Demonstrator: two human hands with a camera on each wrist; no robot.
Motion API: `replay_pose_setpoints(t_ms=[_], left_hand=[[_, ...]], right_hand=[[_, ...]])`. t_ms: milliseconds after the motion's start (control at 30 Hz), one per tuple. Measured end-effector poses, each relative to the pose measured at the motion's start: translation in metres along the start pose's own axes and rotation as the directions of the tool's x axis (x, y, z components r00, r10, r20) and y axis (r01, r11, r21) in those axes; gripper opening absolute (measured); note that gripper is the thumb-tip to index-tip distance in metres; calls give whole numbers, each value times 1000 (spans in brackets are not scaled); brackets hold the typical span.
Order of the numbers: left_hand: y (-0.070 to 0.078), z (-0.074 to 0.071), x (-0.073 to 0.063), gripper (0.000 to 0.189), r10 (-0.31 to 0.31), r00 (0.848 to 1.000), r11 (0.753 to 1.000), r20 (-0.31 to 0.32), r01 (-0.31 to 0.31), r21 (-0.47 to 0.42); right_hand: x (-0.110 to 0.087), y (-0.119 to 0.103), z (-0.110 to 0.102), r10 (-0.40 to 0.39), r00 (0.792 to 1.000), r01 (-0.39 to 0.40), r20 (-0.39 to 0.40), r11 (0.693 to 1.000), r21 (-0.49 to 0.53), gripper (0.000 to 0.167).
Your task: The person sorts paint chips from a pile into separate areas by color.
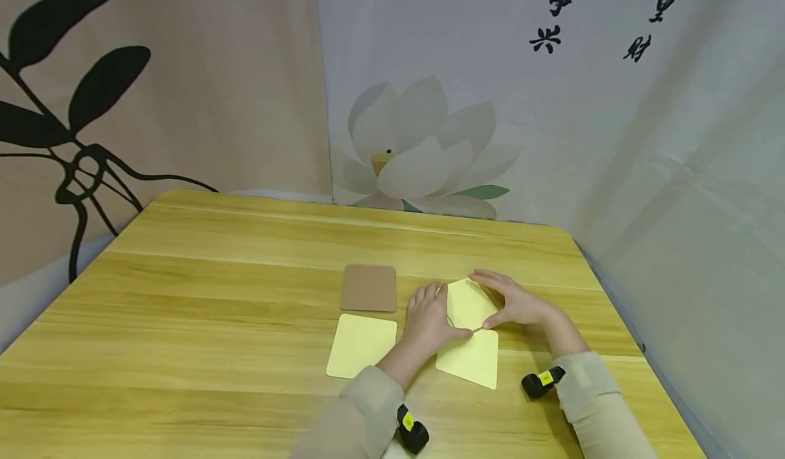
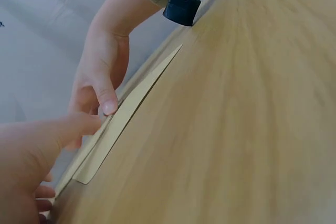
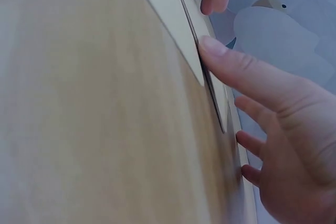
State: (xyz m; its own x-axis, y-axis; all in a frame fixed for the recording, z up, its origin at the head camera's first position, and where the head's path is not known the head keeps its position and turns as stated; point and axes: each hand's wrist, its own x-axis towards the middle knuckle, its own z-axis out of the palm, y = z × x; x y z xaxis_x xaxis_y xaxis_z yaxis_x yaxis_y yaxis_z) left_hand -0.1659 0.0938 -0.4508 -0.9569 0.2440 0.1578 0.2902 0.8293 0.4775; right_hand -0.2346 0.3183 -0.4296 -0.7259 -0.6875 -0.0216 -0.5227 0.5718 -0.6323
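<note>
In the head view, a pale yellow square card (image 1: 469, 304) lies between both hands. The left hand (image 1: 428, 321) grips it on the left, thumb at its near edge and fingers by its left side. From the other side, the right hand (image 1: 521, 304) spans the card, thumb at the near edge and fingertips at the far corner. Both thumbs come close together in the left wrist view. Just nearer lies a second yellow card (image 1: 469, 360), its far edge beside the thumbs. To the left are a third yellow card (image 1: 362, 345) and a brown card (image 1: 368, 288).
The cards are on a wooden table (image 1: 202, 323), with its far edge by a printed curtain (image 1: 423, 146). Black wrist devices (image 1: 412, 433) are strapped at both cuffs. Wood surface surrounds the cards.
</note>
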Motion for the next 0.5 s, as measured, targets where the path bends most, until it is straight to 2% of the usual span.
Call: replay_pose_setpoints(t_ms=[300, 500], left_hand=[[-1, 2, 2, 100, 1, 1000, 999, 12, -2, 54], [-1, 2, 2, 96, 2, 1000, 999, 17, -3, 32]], right_hand=[[2, -4, -3, 39, 998, -36, 39, 998, -59, 97], [1, -5, -2, 53, 998, -51, 43, 997, -61, 97]])
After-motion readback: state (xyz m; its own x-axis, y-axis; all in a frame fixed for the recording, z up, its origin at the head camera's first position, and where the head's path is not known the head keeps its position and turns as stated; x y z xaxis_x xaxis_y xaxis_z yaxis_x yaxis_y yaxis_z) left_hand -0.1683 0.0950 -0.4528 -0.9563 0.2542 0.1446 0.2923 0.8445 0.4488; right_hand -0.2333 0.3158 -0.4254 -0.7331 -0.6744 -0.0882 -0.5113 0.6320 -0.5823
